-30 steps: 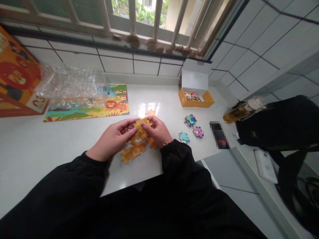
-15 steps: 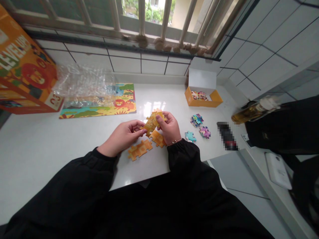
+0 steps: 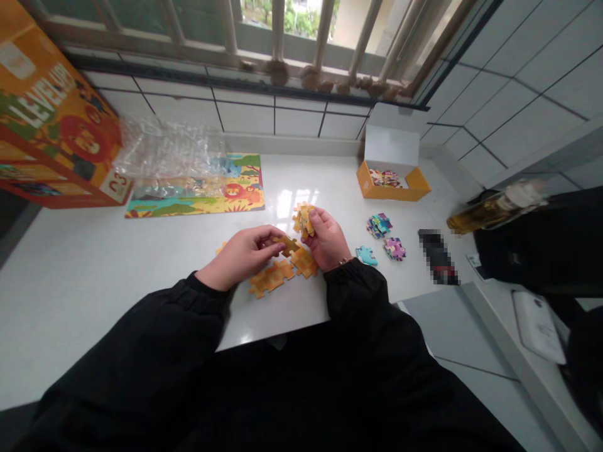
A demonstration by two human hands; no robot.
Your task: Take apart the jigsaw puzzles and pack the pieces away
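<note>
Near the middle of the frame, I had the left hand point(image 3: 245, 256) pinching a single yellow piece point(image 3: 289, 246) between thumb and fingers, the piece poking out to the right past the thumb tip. The right hand point(image 3: 330, 240), just to the right, was closed on a small stack of yellow pieces point(image 3: 304, 220), thumb pressed on the near face and the fingers behind; the stack jutted up and left from its grip. Below both hands, I saw orange-yellow pieces point(image 3: 272, 277) lying on the white counter point(image 3: 103, 270), beneath the fingertips. Right of centre lay piles of blue and purple pieces point(image 3: 379, 225), well apart from the fingers, with an open yellow box point(image 3: 393, 191) above them.
</note>
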